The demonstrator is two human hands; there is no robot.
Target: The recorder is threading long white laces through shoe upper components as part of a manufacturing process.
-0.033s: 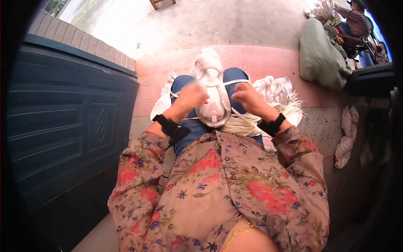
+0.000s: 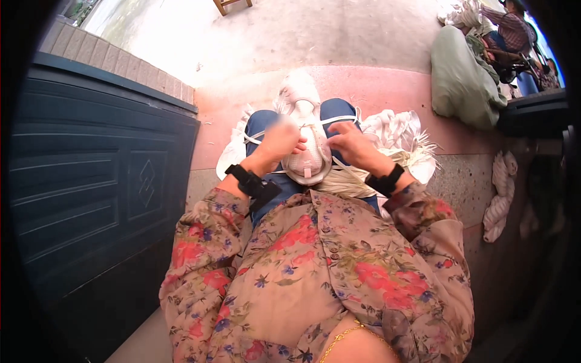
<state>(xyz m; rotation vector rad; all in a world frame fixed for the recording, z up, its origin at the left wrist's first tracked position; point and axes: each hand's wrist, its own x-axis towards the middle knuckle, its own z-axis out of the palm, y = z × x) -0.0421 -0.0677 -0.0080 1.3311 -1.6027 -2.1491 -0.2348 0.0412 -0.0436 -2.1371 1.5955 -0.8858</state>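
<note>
Between my knees rests a white-and-pink shoe-like piece with a small pink tab at its near end. Thin white cords run from it across both blue-trousered knees. My left hand is closed at the piece's left side, its fingers curled; part of it is smeared, and what it grips is hidden. On the other side my right hand bends thumb and fingers toward each other close to the piece's edge. Anything between those fingertips is too small to make out. Loose pale strands lie over my lap below the right hand.
Bundled white material with frayed strands lies beside my right knee. A dark blue panelled door stands left. To the right are a twisted white bundle and a large green sack; another person sits beyond. A wooden stool leg shows far ahead.
My right hand has come inward to the left, nearer the shoe-like piece, with its fingers reaching toward it. My left hand has shifted slightly right.
</note>
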